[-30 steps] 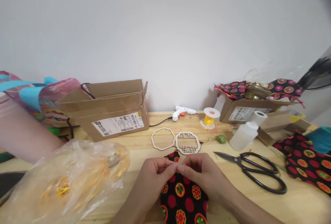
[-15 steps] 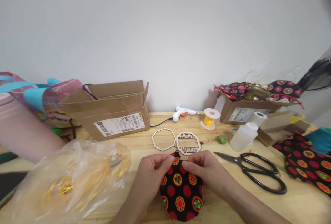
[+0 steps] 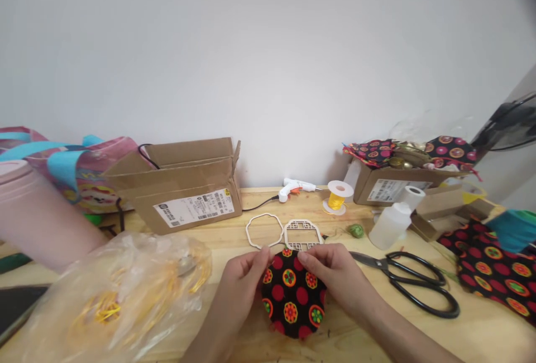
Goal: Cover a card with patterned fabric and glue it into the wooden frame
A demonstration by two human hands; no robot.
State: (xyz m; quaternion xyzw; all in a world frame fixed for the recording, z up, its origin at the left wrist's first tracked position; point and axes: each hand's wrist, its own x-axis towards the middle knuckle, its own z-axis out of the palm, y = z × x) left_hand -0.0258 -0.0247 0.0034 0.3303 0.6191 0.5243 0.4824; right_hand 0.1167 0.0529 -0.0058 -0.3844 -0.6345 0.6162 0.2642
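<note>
Between my hands is a rounded piece of black fabric (image 3: 295,296) patterned with red dots and bright flower circles. My left hand (image 3: 243,279) pinches its upper left edge with thumb and fingers. At the upper right edge, my right hand (image 3: 330,268) grips the fabric the same way. Just beyond lie a plain thin wooden frame (image 3: 247,234) and a wooden lattice frame (image 3: 286,235), whose lower edge the fabric partly hides. Black-handled scissors (image 3: 391,271) rest right of my right hand.
A clear plastic bag (image 3: 138,296) with yellow cord lies left, before a cardboard box (image 3: 196,184). A white glue gun (image 3: 297,187), yellow thread spool (image 3: 337,198), green ball (image 3: 355,231) and white bottle (image 3: 391,226) stand behind. More patterned fabric (image 3: 498,268) lies right.
The fabric's top has folded down, so its outline is rounder, and its lower edge sits higher. My left thumb has moved left and outward along the edge. The view has shifted slightly.
</note>
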